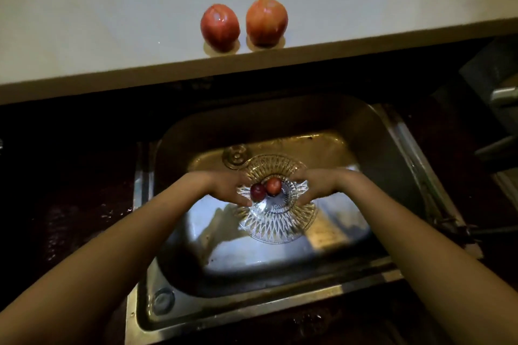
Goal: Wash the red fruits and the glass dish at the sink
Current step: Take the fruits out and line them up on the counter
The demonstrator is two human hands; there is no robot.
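Note:
A cut-glass dish (pixel 276 221) sits inside the steel sink (pixel 392 154), near its middle. Two small red fruits lie in it, a darker fruit (pixel 258 191) on the left and a brighter fruit (pixel 274 185) on the right. My left hand (pixel 229 186) grips the dish's left rim and touches the darker fruit. My right hand (pixel 314 185) grips the right rim. Two larger red fruits, one on the left (pixel 220 27) and one on the right (pixel 266 22), stand wet on the white ledge (pixel 112 22) behind the sink.
The sink drain (pixel 236 155) lies just behind the dish. A dark wet counter (pixel 70 204) surrounds the sink. A metal fitting (pixel 503 95) sticks out at the far right. The ledge's front edge overhangs the back of the sink.

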